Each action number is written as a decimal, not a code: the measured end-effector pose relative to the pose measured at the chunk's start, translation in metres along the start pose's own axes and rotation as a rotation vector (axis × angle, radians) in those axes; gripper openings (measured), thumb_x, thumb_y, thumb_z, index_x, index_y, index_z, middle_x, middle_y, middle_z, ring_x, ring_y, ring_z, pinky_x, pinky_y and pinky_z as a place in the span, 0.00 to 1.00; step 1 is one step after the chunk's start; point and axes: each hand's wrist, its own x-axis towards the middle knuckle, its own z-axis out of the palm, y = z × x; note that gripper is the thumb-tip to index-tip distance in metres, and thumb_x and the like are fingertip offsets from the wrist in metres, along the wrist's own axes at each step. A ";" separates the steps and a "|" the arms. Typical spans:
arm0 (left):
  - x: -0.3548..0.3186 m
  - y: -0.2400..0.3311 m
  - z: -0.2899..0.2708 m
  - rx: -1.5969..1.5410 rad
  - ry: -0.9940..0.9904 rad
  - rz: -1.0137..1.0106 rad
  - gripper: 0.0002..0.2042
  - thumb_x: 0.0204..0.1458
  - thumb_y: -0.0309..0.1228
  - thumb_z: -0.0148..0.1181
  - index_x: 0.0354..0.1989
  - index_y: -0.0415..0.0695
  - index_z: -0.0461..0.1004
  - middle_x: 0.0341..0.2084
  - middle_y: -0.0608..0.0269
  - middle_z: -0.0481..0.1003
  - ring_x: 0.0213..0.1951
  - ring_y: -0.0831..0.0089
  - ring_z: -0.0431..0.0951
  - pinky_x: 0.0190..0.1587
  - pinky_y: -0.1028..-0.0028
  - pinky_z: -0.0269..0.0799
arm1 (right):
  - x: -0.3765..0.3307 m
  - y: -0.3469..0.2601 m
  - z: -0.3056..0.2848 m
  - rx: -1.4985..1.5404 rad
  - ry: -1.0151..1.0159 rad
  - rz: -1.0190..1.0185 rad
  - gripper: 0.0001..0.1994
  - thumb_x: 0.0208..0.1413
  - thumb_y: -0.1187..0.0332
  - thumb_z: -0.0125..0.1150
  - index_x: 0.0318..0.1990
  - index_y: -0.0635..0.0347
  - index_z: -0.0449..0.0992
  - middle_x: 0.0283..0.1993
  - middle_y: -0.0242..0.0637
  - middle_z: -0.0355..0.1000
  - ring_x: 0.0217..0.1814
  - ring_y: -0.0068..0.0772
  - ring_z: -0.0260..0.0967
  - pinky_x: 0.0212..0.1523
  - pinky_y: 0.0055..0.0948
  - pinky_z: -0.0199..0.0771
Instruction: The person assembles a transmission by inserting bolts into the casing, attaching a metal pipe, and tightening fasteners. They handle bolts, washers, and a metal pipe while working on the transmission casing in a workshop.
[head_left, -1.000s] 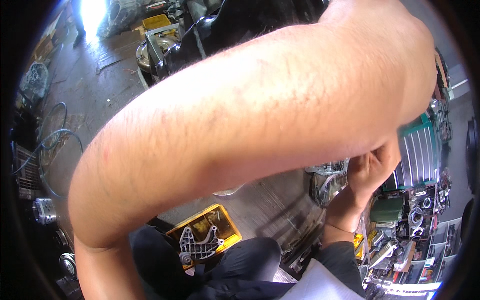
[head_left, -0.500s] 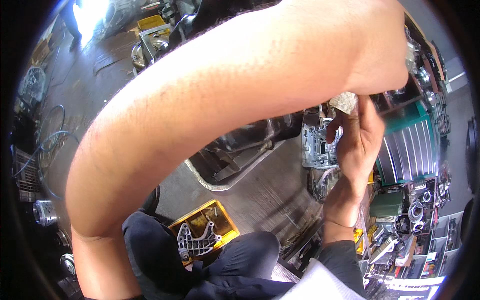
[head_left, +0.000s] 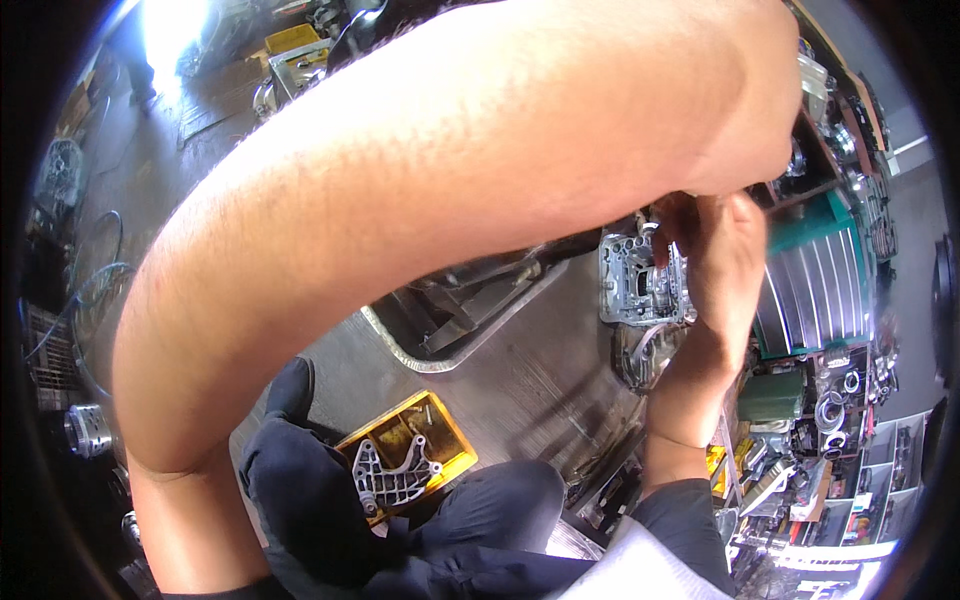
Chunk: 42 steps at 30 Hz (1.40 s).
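Observation:
My left forearm arches across the whole upper view. My left hand (head_left: 750,110) is at the upper right, its back or wrist towards me and its fingers hidden. Just below it, my right hand (head_left: 732,245) is raised with its fingers curled and closed, the tips tucked under my left hand. Whatever lies between the two hands is covered. Beyond the right wrist sits a grey cast-metal housing (head_left: 625,285) with holes and cavities, the nearest part to my right hand.
A dark metal pan (head_left: 420,365) with a pale rim lies mid-view. By my knees, a yellow tray (head_left: 462,440) carries a ribbed silver bracket (head_left: 395,475). To the right stand a green chest with silver drawers (head_left: 815,285) and shelves of parts. A blue hose (head_left: 100,285) coils on the left floor.
My left arm has shifted slightly left. My right hand has risen and turned, and the pale crumpled piece at its fingertips is now hidden behind my left hand.

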 end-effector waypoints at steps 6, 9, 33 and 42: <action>0.002 0.005 0.001 0.027 -0.002 0.025 0.09 0.52 0.33 0.66 0.35 0.40 0.84 0.30 0.50 0.80 0.33 0.61 0.82 0.37 0.67 0.77 | -0.009 -0.004 -0.005 -0.060 0.012 -0.279 0.06 0.67 0.73 0.60 0.44 0.69 0.75 0.30 0.32 0.73 0.27 0.18 0.69 0.25 0.20 0.72; 0.004 0.006 0.001 0.039 -0.009 0.037 0.09 0.52 0.33 0.66 0.35 0.40 0.84 0.30 0.50 0.80 0.33 0.61 0.82 0.37 0.67 0.77 | -0.005 -0.004 -0.009 -0.267 -0.011 -0.408 0.06 0.68 0.74 0.59 0.44 0.69 0.76 0.30 0.34 0.74 0.24 0.18 0.70 0.23 0.19 0.71; 0.062 0.009 0.017 0.215 -0.010 0.174 0.09 0.51 0.33 0.65 0.35 0.41 0.85 0.31 0.49 0.80 0.36 0.60 0.82 0.40 0.66 0.78 | -0.009 -0.008 -0.004 -0.033 0.064 -0.360 0.08 0.64 0.72 0.65 0.46 0.68 0.78 0.32 0.34 0.78 0.25 0.17 0.70 0.26 0.17 0.71; 0.037 0.007 0.019 0.213 -0.047 0.224 0.09 0.51 0.33 0.64 0.35 0.41 0.85 0.32 0.49 0.80 0.37 0.59 0.82 0.41 0.66 0.78 | 0.003 0.019 0.004 -0.062 0.104 -0.702 0.04 0.64 0.80 0.58 0.44 0.71 0.76 0.34 0.41 0.79 0.30 0.28 0.79 0.30 0.24 0.81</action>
